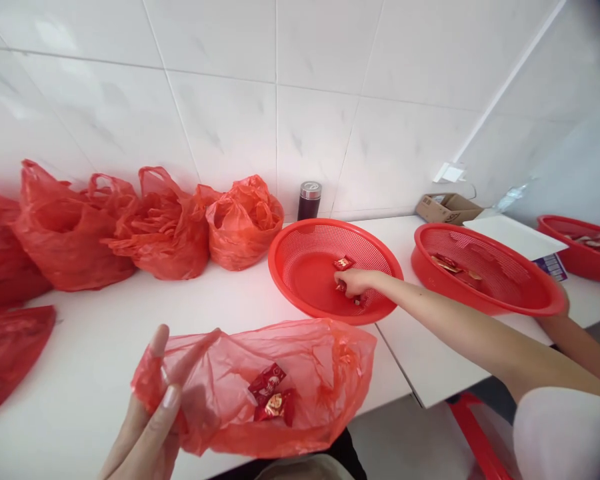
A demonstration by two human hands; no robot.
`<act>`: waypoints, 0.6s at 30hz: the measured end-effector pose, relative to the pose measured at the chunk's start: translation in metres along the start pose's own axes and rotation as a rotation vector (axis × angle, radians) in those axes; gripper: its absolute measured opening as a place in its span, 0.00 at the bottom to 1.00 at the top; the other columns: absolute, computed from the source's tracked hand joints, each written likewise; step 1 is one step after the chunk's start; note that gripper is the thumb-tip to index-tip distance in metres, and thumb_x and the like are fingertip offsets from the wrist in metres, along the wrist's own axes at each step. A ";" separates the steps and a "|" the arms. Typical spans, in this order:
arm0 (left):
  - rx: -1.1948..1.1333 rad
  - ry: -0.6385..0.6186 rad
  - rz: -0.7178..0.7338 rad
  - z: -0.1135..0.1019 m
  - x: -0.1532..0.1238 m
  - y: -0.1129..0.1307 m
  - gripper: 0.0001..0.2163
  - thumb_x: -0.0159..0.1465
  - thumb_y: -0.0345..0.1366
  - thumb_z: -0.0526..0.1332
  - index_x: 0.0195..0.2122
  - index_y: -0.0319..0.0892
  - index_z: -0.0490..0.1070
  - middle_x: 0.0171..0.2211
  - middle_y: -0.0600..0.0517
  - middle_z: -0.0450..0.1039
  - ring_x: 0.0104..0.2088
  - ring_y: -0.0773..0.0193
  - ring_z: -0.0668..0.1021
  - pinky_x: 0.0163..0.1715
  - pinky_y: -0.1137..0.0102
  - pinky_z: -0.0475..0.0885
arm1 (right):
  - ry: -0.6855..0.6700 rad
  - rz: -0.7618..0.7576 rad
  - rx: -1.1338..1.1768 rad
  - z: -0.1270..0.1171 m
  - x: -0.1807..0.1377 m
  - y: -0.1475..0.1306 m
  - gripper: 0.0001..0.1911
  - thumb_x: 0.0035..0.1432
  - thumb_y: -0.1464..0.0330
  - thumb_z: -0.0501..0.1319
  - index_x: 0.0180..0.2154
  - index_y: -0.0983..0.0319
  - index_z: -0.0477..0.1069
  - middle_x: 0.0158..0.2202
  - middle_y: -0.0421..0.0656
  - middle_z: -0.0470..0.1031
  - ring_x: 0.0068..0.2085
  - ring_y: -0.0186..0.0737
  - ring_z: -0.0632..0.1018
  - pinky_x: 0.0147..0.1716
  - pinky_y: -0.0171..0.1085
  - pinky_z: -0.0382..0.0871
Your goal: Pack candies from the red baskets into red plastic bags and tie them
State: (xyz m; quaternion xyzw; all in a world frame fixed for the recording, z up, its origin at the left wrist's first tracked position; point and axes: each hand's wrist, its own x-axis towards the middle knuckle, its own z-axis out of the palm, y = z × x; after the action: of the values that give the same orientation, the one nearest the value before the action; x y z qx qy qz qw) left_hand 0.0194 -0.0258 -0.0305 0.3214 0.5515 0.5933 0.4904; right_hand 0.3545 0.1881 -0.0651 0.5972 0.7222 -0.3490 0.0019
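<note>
My left hand (153,413) is at the bottom left, its fingers pinching the rim of a thin red plastic bag (310,373) and holding its mouth open. The bag lies on the white counter (90,353) with two red-wrapped candies (273,397) inside. My right hand (356,280) reaches across into a red perforated basket (300,267), its fingers curled round a red-wrapped candy. Another candy (344,263) lies just beyond my fingers.
Several knotted or open red bags (160,227) line the tiled wall at left. A dark flask (309,200) stands behind the basket. A second red basket (485,277) with candies has another person's arm (580,347) under its rim. A third basket (580,247) and a cardboard box (447,208) sit at the far right.
</note>
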 end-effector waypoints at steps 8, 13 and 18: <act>-0.135 -0.074 -0.048 0.007 0.004 -0.004 0.34 0.59 0.44 0.64 0.65 0.67 0.51 0.63 0.49 0.62 0.17 0.74 0.67 0.18 0.71 0.70 | 0.004 -0.324 0.384 -0.038 -0.045 -0.075 0.14 0.51 0.71 0.62 0.38 0.57 0.60 0.32 0.35 0.69 0.31 0.33 0.76 0.30 0.34 0.75; -0.164 -0.116 -0.041 0.015 0.002 -0.006 0.32 0.63 0.44 0.60 0.66 0.67 0.49 0.65 0.48 0.60 0.19 0.75 0.67 0.20 0.73 0.69 | -0.026 -0.696 0.370 0.011 -0.102 -0.141 0.12 0.54 0.70 0.62 0.39 0.56 0.61 0.34 0.36 0.70 0.33 0.31 0.74 0.32 0.32 0.71; -0.182 -0.130 -0.046 0.009 0.002 -0.007 0.33 0.62 0.43 0.62 0.66 0.66 0.50 0.64 0.47 0.62 0.20 0.74 0.69 0.21 0.72 0.70 | -0.148 -0.679 -0.076 0.061 -0.104 -0.150 0.16 0.53 0.73 0.60 0.45 0.57 0.67 0.45 0.42 0.71 0.38 0.35 0.74 0.35 0.35 0.69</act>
State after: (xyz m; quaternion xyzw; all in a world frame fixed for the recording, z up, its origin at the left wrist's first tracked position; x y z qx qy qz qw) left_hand 0.0284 -0.0214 -0.0360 0.3008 0.4697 0.6073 0.5657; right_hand 0.2295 0.0612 0.0073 0.2955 0.8901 -0.3448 -0.0398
